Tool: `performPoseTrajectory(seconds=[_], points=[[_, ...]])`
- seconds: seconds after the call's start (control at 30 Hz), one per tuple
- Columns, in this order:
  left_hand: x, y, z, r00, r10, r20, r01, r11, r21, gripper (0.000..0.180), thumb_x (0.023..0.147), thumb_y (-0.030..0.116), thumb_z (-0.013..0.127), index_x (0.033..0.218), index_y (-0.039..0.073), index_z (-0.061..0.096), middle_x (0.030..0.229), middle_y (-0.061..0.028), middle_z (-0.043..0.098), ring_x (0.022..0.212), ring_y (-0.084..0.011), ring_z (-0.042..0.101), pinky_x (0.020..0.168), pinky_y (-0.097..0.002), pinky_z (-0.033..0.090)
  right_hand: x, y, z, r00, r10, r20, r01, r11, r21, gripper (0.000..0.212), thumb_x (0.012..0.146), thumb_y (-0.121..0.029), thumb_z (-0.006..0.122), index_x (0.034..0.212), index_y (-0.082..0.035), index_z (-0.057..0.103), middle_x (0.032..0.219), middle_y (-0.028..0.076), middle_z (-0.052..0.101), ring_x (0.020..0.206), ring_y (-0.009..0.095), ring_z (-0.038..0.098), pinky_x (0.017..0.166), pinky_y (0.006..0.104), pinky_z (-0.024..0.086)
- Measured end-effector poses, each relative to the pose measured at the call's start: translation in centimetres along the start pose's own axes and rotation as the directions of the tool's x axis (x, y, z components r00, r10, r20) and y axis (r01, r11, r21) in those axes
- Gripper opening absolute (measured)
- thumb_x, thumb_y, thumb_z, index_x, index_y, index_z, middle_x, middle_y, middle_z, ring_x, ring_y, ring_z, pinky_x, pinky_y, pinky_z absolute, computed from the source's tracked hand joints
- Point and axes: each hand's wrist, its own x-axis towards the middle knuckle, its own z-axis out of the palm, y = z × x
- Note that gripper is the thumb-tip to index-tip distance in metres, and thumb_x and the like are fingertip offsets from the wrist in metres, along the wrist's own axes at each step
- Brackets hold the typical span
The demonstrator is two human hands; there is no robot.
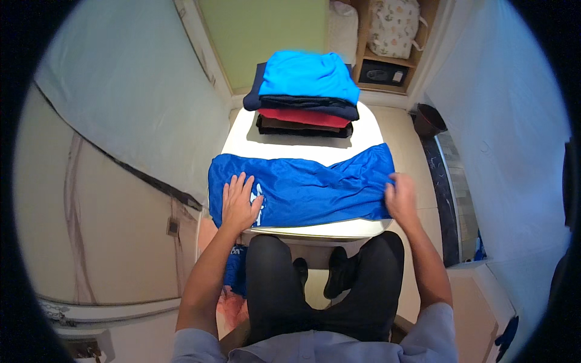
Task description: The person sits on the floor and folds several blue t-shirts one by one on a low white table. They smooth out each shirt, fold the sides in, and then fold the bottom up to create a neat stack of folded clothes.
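Observation:
A shiny blue garment (302, 187) with a white print lies in a long, folded strip across the white table (242, 136). Its surface is wrinkled, most of all toward the right end. My left hand (238, 202) rests flat on the left part beside the print, fingers stretched out. At the right edge, my right hand (401, 196) has its fingers curled in against the cloth and seems to pinch it; a slight blur softens the fingertips. Behind the garment stands a stack of folded clothes, with a bright blue piece (308, 75) on top and a red one (302, 117) lower down.
Under the table's left side, another blue cloth (236, 272) hangs or lies near my leg. A dark bucket (430, 120) stands on the floor at the right. Shelves at the back hold a patterned bag (394, 29). Pale sheeting (133, 91) covers the left side.

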Motion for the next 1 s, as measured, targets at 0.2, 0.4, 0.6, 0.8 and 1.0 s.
performPoseTrajectory(seconds=[0.2, 0.4, 0.6, 0.8, 1.0], points=[[0.5, 1.4, -0.6, 0.977, -0.197, 0.086, 0.187, 0.977, 0.106, 0.076, 0.093, 0.051, 0.060, 0.157, 0.015, 0.041, 0.166, -0.0192, 0.029, 0.153, -0.0445, 0.021, 0.122, -0.0628, 0.009, 5.7, -3.3, 5.1, 0.990, -0.119, 0.079, 0.122, 0.992, -0.040, 0.033, 0.090, -0.008, 0.061, 0.122, -0.006, 0.066, 0.124, 0.015, 0.063, 0.121, 0.036, 0.057, 0.099, 0.0495, 0.046], [0.2, 2.1, -1.1, 0.944, -0.307, 0.124, 0.291, 0.947, 0.134, 0.079, 0.093, 0.053, 0.059, 0.159, 0.018, 0.037, 0.169, -0.0178, 0.023, 0.155, -0.0453, 0.015, 0.122, -0.0657, 0.005, 8.8, -1.7, 6.8, 0.916, -0.138, 0.378, 0.259, 0.921, -0.291, 0.024, 0.089, -0.012, 0.059, 0.109, -0.007, 0.073, 0.121, 0.012, 0.065, 0.124, 0.035, 0.055, 0.108, 0.0621, 0.035], [0.1, 2.2, -1.0, 0.935, -0.333, 0.124, 0.315, 0.938, 0.145, 0.079, 0.094, 0.053, 0.058, 0.161, 0.019, 0.035, 0.169, -0.0185, 0.021, 0.156, -0.0455, 0.013, 0.122, -0.0666, 0.004, 8.3, 0.0, 5.6, 0.943, 0.200, 0.268, -0.063, 0.893, -0.445, 0.024, 0.088, -0.013, 0.058, 0.104, -0.003, 0.072, 0.114, 0.017, 0.066, 0.114, 0.035, 0.059, 0.107, 0.0641, 0.033], [0.5, 2.4, -0.7, 0.938, -0.324, 0.127, 0.300, 0.937, 0.179, 0.080, 0.094, 0.056, 0.056, 0.161, 0.019, 0.034, 0.169, -0.0195, 0.020, 0.155, -0.0467, 0.013, 0.121, -0.0684, 0.005, 5.8, -3.0, 5.3, 0.992, -0.128, 0.018, 0.125, 0.916, -0.382, 0.021, 0.087, -0.015, 0.060, 0.103, -0.003, 0.068, 0.117, 0.018, 0.063, 0.113, 0.034, 0.055, 0.103, 0.0558, 0.037], [0.6, 2.2, -0.6, 0.934, -0.333, 0.128, 0.307, 0.933, 0.189, 0.080, 0.094, 0.055, 0.057, 0.161, 0.018, 0.033, 0.169, -0.0208, 0.019, 0.154, -0.0490, 0.014, 0.119, -0.0707, 0.005, 1.3, -11.3, 7.8, 0.815, -0.353, 0.459, 0.381, 0.924, 0.035, 0.070, 0.101, -0.055, 0.049, 0.154, -0.010, 0.043, 0.158, 0.016, 0.041, 0.149, 0.039, 0.032, 0.120, 0.0614, 0.022]])
